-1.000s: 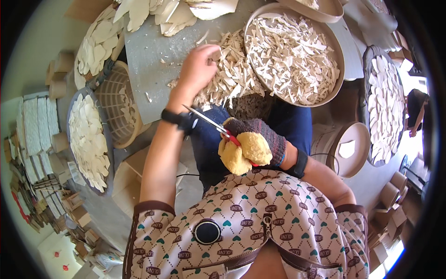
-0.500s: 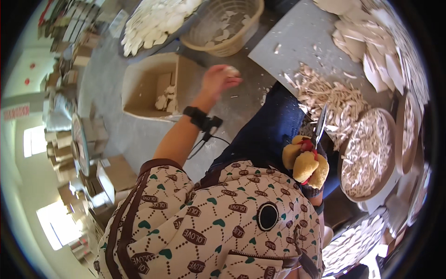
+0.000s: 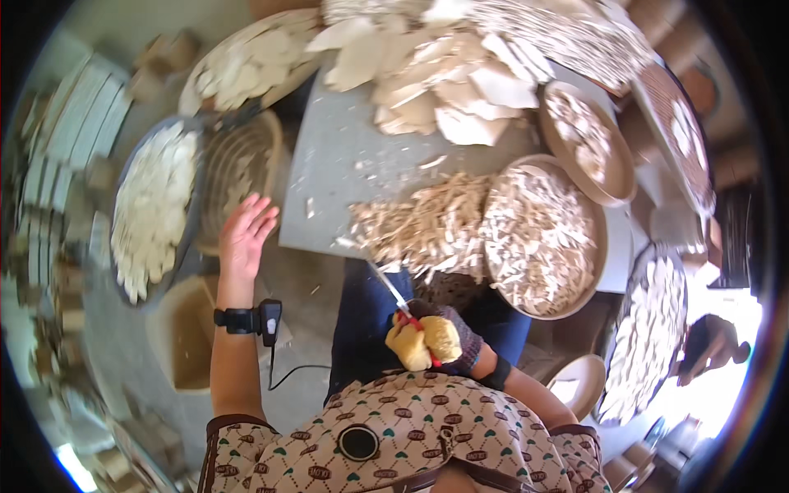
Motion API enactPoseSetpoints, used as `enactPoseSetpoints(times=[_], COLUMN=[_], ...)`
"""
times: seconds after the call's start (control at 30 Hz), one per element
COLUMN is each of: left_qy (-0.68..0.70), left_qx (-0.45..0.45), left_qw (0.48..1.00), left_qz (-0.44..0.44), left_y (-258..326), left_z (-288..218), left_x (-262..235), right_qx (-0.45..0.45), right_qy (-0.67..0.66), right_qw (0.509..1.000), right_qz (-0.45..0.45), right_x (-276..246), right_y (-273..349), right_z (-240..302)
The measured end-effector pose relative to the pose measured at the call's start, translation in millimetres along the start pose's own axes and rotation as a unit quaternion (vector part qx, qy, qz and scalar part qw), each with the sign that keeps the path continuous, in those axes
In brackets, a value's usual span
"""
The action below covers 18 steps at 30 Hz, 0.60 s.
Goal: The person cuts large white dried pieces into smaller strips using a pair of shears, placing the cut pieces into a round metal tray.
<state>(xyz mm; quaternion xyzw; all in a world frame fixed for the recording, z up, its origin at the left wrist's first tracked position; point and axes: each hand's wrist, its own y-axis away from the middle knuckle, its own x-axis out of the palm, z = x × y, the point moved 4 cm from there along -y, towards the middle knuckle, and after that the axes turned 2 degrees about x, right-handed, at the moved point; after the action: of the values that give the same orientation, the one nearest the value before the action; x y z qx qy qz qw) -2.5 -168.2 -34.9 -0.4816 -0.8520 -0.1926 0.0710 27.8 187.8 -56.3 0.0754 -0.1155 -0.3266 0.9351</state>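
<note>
My left hand [image 3: 246,237] is bare, its fingers stretched out and apart, raised at the left beside the tan ribbed basket [image 3: 267,177]; I see nothing in it. In a dark knitted glove, my right hand [image 3: 460,329] grips a knife [image 3: 389,284] low over my lap. Yellow padding [image 3: 423,343] tied with red surrounds the grip. The blade points up and left toward the table edge, where a heap of pale cut strips [image 3: 436,218] lies. Beside the heap stands a round tray [image 3: 604,238] full of similar pieces.
Large pale slices [image 3: 460,90] are piled at the back of the grey table [image 3: 316,185]. A smaller oval tray [image 3: 620,185] sits at the right. Left of the basket is a dark-rimmed tray of white pieces [image 3: 156,209]; below it stands a cardboard box [image 3: 185,349]. Another person [image 3: 711,345] is at far right.
The view has swung right toward the table. My left hand, earlier near the box and basket with a small pale piece at its fingers, is now raised with fingers spread. My right hand keeps the knife.
</note>
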Motion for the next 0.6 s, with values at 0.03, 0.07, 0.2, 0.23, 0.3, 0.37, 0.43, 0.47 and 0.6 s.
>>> enactPoseSetpoints(times=[0.03, 0.07, 0.2, 0.23, 0.3, 0.37, 0.43, 0.47, 0.6], left_qy=[-0.022, -0.017, -0.045, -0.049, -0.043, -0.036, 0.0, -0.002, -0.043], left_qx=[-0.011, -0.035, -0.119, -0.133, -0.158, -0.183, -0.176, -0.177, -0.141], left_qw=[0.998, 0.992, 0.957, 0.951, 0.947, 0.942, 0.951, 0.95, 0.965], left_qz=[0.054, 0.116, 0.262, 0.274, 0.277, 0.278, 0.254, 0.255, 0.218], left_y=[-16.1, -26.9, -66.6, -71.2, -77.4, -82.6, -90.2, -94.2, -92.8], left_z=[2.5, 4.6, 53.9, 68.6, 91.2, 108.8, 117.1, 119.7, 115.2], left_x=[38.8, 87.9, 205.8, 226.7, 263.8, 292.9, 309.6, 312.2, 298.5], right_qx=[-0.036, -0.069, -0.045, -0.043, -0.042, 0.016, 0.037, 0.045, -0.007], right_qy=[0.045, 0.09, 0.031, 0.04, 0.044, 0.003, -0.074, -0.109, 0.107], right_qw=[0.998, 0.993, 0.995, 0.994, 0.992, 0.993, 0.988, 0.984, 0.986], right_qz=[-0.017, -0.036, -0.084, -0.093, -0.108, -0.12, -0.128, -0.132, -0.131], right_x=[-1.3, -4.8, -15.1, -18.7, -23.5, -27.0, -28.5, -28.3, -34.5], right_y=[4.1, 7.6, 16.4, 17.9, 19.3, 22.8, 26.4, 28.3, 29.4], right_z=[13.0, 19.0, 9.9, 11.8, 10.1, -3.6, -17.0, -20.5, 13.4])
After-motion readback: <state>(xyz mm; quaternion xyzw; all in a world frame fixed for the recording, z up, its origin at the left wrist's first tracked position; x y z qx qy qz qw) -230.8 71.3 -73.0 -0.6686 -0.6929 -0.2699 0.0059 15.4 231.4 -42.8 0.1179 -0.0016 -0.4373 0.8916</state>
